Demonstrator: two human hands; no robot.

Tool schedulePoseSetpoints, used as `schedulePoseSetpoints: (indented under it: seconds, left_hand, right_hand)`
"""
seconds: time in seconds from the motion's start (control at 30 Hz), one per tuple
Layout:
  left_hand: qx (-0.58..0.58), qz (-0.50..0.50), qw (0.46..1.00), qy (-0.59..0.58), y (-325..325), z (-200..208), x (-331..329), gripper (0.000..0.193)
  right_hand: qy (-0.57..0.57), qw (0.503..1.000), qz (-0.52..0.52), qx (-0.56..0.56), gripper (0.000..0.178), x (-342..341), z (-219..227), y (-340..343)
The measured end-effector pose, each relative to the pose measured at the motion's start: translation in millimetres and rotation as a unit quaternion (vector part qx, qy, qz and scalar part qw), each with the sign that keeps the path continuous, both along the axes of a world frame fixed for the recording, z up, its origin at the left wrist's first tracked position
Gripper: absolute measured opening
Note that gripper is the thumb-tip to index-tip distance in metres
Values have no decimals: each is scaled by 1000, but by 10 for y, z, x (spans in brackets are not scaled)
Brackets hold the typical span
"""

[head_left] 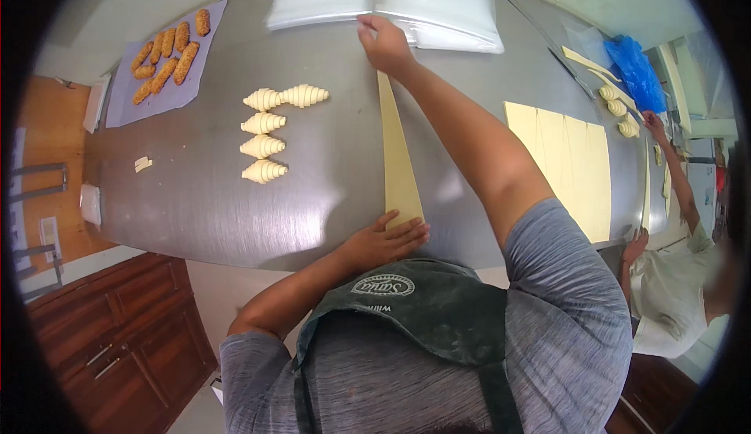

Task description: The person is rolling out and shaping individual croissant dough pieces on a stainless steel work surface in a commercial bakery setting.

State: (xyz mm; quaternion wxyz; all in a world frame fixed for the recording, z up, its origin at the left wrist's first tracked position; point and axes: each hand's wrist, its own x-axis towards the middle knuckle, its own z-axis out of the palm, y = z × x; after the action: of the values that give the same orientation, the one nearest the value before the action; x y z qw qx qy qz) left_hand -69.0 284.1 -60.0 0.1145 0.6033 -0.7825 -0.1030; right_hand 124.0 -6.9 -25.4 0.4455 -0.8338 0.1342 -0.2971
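A long, thin triangle of pale dough (395, 152) lies on the steel table, its wide end toward me. Across that wide end rests my left hand (395, 234), flat with its fingers spread. My right hand (385, 45) is closed at the far, narrow end; the dough runs up beneath it, so the tip is hidden. Its thumb and forefinger come close to the edge of the clear plastic bags (321, 0). Several rolled, unbaked croissants (264, 123) stand in a bent row left of the triangle.
Purple paper (168, 102) with several crumb-coated rolls lies far left, and dough scraps (143, 164) lie nearer. On the right are a dough sheet (559, 168) cut into triangles, a long metal ruler (575, 74) and a blue plastic bag (635, 70). A co-worker (673, 293) handles dough there.
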Motion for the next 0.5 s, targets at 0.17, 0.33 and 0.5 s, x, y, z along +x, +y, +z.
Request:
schedulePoseSetpoints:
  seconds: [0.17, 0.33, 0.5]
  left_hand:
    - [-37, 189, 974, 121, 259, 10, -62, 78]
    - [-26, 261, 955, 139, 167, 180, -76, 83]
    - [-55, 246, 965, 74, 116, 148, -42, 63]
  right_hand:
    - [73, 978, 156, -114, 47, -1621, -36, 411]
    - [193, 931, 260, -169, 80, -3095, -11, 757]
    - [207, 919, 255, -218, 79, -3320, -93, 893]
